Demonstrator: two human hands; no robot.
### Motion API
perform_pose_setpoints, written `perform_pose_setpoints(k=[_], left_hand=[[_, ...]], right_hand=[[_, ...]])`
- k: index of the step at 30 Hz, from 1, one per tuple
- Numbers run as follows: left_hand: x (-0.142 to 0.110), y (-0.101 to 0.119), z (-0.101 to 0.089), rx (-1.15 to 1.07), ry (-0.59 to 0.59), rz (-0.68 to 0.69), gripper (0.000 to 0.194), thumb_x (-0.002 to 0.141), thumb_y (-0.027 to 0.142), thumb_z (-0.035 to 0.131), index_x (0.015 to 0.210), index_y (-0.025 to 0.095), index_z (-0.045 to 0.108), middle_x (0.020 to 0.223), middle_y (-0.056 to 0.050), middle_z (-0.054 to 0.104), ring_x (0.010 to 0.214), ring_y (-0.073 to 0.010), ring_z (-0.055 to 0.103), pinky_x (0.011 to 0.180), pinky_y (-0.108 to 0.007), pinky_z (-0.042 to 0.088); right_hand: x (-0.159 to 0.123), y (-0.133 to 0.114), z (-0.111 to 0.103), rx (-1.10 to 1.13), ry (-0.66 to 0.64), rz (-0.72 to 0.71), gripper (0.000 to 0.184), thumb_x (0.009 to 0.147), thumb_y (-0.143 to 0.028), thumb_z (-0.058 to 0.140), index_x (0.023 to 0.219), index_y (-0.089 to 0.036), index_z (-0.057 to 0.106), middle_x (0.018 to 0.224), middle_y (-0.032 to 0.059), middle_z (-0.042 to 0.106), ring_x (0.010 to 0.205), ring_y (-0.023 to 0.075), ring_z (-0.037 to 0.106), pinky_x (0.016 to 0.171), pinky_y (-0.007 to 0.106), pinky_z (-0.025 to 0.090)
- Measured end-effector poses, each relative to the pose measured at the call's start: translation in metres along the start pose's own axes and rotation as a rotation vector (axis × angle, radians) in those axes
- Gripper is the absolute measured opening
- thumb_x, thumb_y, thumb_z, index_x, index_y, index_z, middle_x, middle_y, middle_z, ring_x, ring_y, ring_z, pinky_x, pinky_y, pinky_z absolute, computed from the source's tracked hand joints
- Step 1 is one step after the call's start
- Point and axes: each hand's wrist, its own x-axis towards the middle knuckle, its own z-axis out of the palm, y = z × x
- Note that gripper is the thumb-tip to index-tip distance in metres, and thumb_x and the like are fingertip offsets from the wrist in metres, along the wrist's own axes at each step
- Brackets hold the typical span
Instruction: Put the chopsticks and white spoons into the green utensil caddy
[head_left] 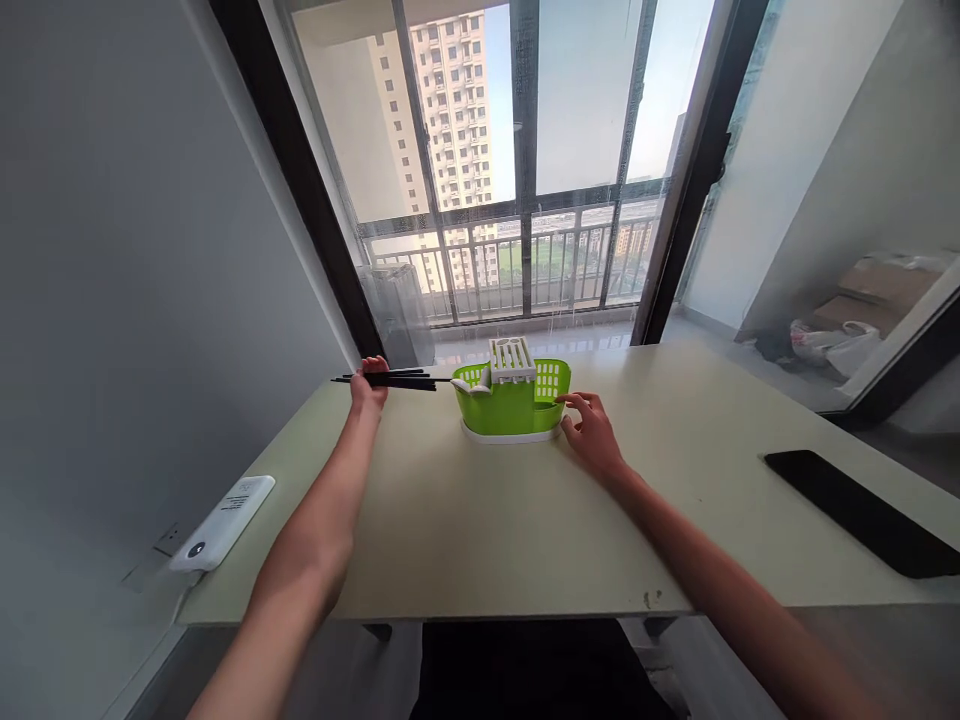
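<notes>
A green plastic cutlery holder (511, 405) with a white slotted insert (511, 358) stands on a white base near the far middle of the table. My left hand (367, 387) is closed round a bundle of black chopsticks (397, 380), held level with their tips pointing right toward the holder's left rim. My right hand (591, 430) rests on the table at the holder's right side, fingers spread, fingertips touching its green wall.
The pale table (487, 520) runs to a glass balcony door behind. A white power bank (223, 522) lies at the left edge. A black phone (862, 510) lies at the right. A grey wall is close on the left.
</notes>
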Motion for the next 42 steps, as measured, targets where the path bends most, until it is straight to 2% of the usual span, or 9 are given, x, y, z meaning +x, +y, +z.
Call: perform_pose_setpoints(k=[3,8,15,21,24,28,33,38,42], left_hand=[[0.002,0.009,-0.027,0.082,0.066,-0.115,0.031,0.098,0.035,0.063,0.121,0.014,0.062,0.114,-0.008,0.066,0.091,-0.0182,0.067,0.076,-0.035,0.06],[0.005,0.018,-0.056,0.271,0.089,-0.27,0.032,0.098,0.034,0.061,0.125,0.017,0.061,0.123,-0.01,0.064,0.101,-0.0208,0.066,0.084,-0.04,0.059],[0.007,0.022,-0.083,0.635,0.063,-0.291,0.032,0.098,0.034,0.061,0.124,0.017,0.062,0.122,-0.01,0.064,0.101,-0.021,0.066,0.084,-0.04,0.059],[-0.006,0.016,-0.114,1.046,-0.014,-0.118,0.023,0.098,0.033,0.063,0.11,0.013,0.066,0.105,-0.006,0.069,0.087,-0.0167,0.067,0.076,-0.034,0.059],[-0.009,0.011,-0.124,1.262,-0.037,0.016,0.021,0.097,0.033,0.063,0.103,0.014,0.067,0.103,-0.005,0.07,0.09,-0.0176,0.067,0.081,-0.036,0.058],[-0.01,0.002,-0.134,1.523,-0.075,0.2,0.026,0.095,0.038,0.064,0.105,0.015,0.068,0.115,-0.009,0.068,0.112,-0.0245,0.063,0.1,-0.047,0.049],[-0.008,-0.006,-0.146,1.744,-0.064,0.372,0.029,0.087,0.039,0.059,0.096,0.013,0.07,0.131,-0.023,0.059,0.135,-0.0413,0.045,0.113,-0.053,0.035],[-0.011,-0.011,-0.154,1.828,-0.045,0.446,0.037,0.085,0.034,0.054,0.113,0.011,0.061,0.138,-0.026,0.05,0.136,-0.0446,0.041,0.113,-0.057,0.033],[-0.018,-0.018,-0.146,1.808,-0.104,0.554,0.05,0.086,0.036,0.055,0.129,0.012,0.05,0.142,-0.026,0.045,0.141,-0.0438,0.035,0.115,-0.061,0.027]], right_hand=[[0.001,0.001,0.001,-0.001,0.003,0.0,0.036,0.087,-0.023,0.051,0.12,-0.029,0.064,0.125,0.0091,0.052,0.103,0.0225,0.067,0.068,0.033,0.061],[0.001,0.002,0.002,0.0,0.004,-0.006,0.037,0.087,-0.022,0.051,0.121,-0.029,0.064,0.125,0.009,0.052,0.103,0.0221,0.067,0.068,0.032,0.061],[0.001,0.003,0.002,-0.007,-0.005,-0.001,0.039,0.086,-0.02,0.051,0.122,-0.029,0.063,0.125,0.0087,0.052,0.102,0.0213,0.068,0.068,0.032,0.061],[0.001,0.002,0.002,-0.002,-0.013,0.007,0.038,0.086,-0.021,0.051,0.122,-0.029,0.063,0.122,0.0084,0.052,0.101,0.0211,0.068,0.066,0.031,0.06],[0.0,-0.001,0.0,-0.002,-0.018,0.012,0.037,0.087,-0.023,0.051,0.122,-0.029,0.063,0.122,0.0087,0.052,0.102,0.0215,0.067,0.067,0.031,0.06],[-0.001,-0.004,-0.002,-0.004,-0.026,0.021,0.037,0.088,-0.023,0.051,0.122,-0.029,0.062,0.122,0.0085,0.052,0.103,0.0217,0.067,0.07,0.032,0.061],[-0.001,-0.004,-0.003,-0.003,-0.027,0.03,0.038,0.087,-0.023,0.05,0.123,-0.029,0.063,0.122,0.0091,0.052,0.104,0.0225,0.066,0.069,0.032,0.06],[-0.002,-0.004,-0.002,-0.004,-0.03,0.03,0.038,0.087,-0.023,0.05,0.122,-0.029,0.063,0.121,0.0091,0.053,0.104,0.0227,0.066,0.07,0.033,0.06],[-0.002,-0.004,-0.002,-0.004,-0.034,0.032,0.038,0.087,-0.024,0.051,0.123,-0.029,0.062,0.121,0.0087,0.052,0.103,0.0222,0.066,0.07,0.033,0.06]])
